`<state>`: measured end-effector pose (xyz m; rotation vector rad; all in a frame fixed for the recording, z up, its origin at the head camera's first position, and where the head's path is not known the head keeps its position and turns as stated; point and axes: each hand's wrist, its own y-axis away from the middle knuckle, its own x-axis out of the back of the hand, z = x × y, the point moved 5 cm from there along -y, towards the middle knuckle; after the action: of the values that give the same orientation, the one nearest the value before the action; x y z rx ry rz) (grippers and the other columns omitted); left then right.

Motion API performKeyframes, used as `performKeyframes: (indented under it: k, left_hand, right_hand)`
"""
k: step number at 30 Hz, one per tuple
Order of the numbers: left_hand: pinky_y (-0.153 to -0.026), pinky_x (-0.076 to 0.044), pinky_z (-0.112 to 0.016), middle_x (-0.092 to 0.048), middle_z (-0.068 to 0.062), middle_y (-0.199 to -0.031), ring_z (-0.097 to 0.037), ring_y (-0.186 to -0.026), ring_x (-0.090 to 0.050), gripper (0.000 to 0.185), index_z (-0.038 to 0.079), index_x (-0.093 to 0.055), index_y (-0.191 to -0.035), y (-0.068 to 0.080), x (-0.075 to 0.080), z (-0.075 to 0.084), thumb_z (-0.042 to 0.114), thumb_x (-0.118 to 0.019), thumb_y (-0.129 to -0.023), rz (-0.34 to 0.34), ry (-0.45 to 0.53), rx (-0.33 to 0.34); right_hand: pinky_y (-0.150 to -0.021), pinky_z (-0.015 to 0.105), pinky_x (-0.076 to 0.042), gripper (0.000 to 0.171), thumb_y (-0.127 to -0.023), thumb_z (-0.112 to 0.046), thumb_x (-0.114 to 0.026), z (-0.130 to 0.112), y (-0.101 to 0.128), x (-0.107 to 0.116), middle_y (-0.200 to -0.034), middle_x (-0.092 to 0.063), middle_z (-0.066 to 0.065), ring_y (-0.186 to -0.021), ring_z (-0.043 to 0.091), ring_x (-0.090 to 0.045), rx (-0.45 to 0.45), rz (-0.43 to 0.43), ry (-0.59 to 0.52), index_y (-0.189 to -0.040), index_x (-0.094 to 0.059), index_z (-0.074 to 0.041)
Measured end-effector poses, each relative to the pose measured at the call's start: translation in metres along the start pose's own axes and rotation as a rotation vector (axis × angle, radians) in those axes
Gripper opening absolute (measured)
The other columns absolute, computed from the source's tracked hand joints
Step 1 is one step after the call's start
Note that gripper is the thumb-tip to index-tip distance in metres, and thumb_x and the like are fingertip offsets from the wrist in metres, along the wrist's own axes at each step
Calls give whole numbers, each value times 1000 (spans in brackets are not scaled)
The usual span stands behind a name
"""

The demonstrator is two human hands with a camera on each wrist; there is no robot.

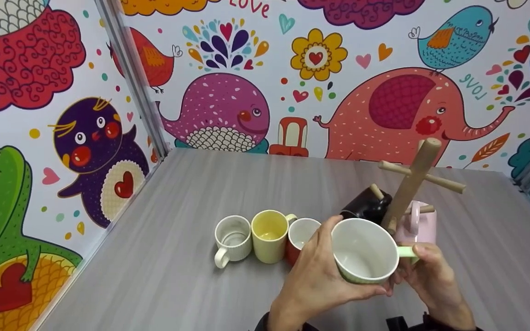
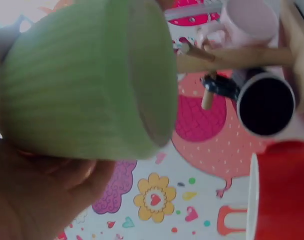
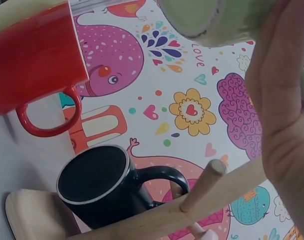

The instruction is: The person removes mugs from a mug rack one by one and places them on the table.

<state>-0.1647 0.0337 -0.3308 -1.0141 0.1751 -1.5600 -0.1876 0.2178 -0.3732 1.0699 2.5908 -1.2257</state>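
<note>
Green ribbed cup [image 1: 365, 250], white inside, held in the air above the tabletop [image 1: 164, 257], mouth tipped toward the camera, just in front of the wooden rack [image 1: 411, 181]. Left hand [image 1: 318, 271] cups the body, fingers curled under and round it. Right hand [image 1: 430, 271] pinches the pale green handle at the cup's right side.

Rack: black mug [image 1: 366, 206] and pink mug [image 1: 419, 223] hang on its lower pegs; upper pegs bare.

Row behind the cup: white mug [image 1: 233, 239], yellow mug [image 1: 269, 234], red mug [image 1: 302, 235].

Risks, as judged:
- Cup sits close to the rack post; a swing right could knock it and shake off the hung mugs.
- Red mug lies near the left knuckles; a low move could tip it.
- Handle grip looks light; a slip could drop the cup.
</note>
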Motion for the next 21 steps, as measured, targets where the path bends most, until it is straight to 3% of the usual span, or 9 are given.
performKeyframes:
  k: [3,6,9,13,21]
  left_hand:
    - [-80,-45,-25,-53,4,-112,-10,-102,-50,96,17,-35,-130,0,-2,-3,49,-83,-53,-16,98,68]
    - [-81,-45,-26,-52,5,-113,-10,-103,-49,95,18,-37,-128,-1,-2,-3,46,-85,-51,-12,131,80]
    - [-82,-44,-26,-50,5,-114,-9,-104,-47,95,17,-38,-127,-1,-2,-2,45,-86,-51,10,114,62]
    - [-84,-43,-24,-47,4,-114,-9,-106,-44,94,15,-40,-126,0,-1,0,48,-85,-50,48,51,25]
    - [-84,-43,-24,-47,4,-114,-8,-105,-44,94,15,-43,-125,-1,-1,-6,49,-85,-49,16,75,57]
  right_hand:
    - [-57,36,-49,40,-94,-1,-12,0,0,-1,-65,-33,18,-59,30,-39,-12,-14,27,-79,-47,12]
    - [-59,36,-49,43,-94,-1,-12,-1,0,-1,-65,-34,17,-61,28,-47,-25,-5,27,-83,-51,13]
    - [-64,32,-49,46,-94,0,-11,-1,0,0,-67,-37,17,-70,24,-58,-21,4,16,-90,-55,13]
    - [-68,30,-49,47,-93,2,-10,-2,-1,0,-67,-35,16,-74,21,-59,-4,1,4,-92,-56,13]
    - [-58,40,-51,50,-93,0,-7,0,-2,-3,-66,-33,18,-73,27,-62,-59,-16,55,-91,-55,14]
